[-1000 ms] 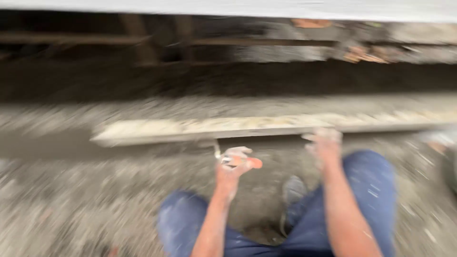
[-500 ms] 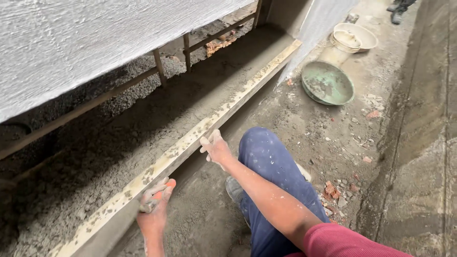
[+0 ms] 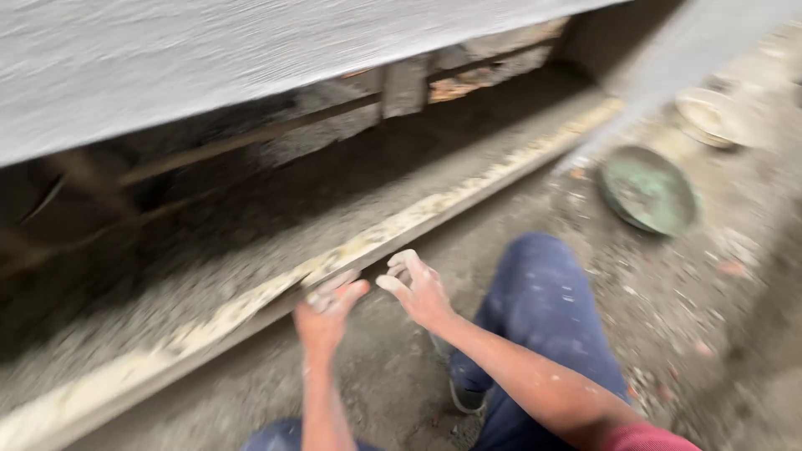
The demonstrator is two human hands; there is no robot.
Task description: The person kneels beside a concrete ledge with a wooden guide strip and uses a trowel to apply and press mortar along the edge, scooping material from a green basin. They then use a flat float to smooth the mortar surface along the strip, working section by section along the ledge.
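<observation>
The picture is blurred by motion. My left hand (image 3: 327, 316) reaches up to the near edge of a long pale board (image 3: 443, 209) that runs slantwise across the ground. Something small and whitish shows at its fingers; whether it grips anything cannot be made out. My right hand (image 3: 418, 288) hovers just to the right of it, fingers apart and curled, holding nothing, close to the same edge of the board. Beyond the board lies a bed of grey gravelly mix (image 3: 276, 242).
A rough grey slab (image 3: 251, 50) overhangs the bed, with rusty bars (image 3: 251, 138) under it. A green pan (image 3: 647, 188) and a white basin (image 3: 710, 117) sit on the dirty floor at right. My knee in blue trousers (image 3: 543, 292) is bent beside my hands.
My two hands have come close together at the board's edge; half a second ago they were well apart along it. The view has swung and blurred.
</observation>
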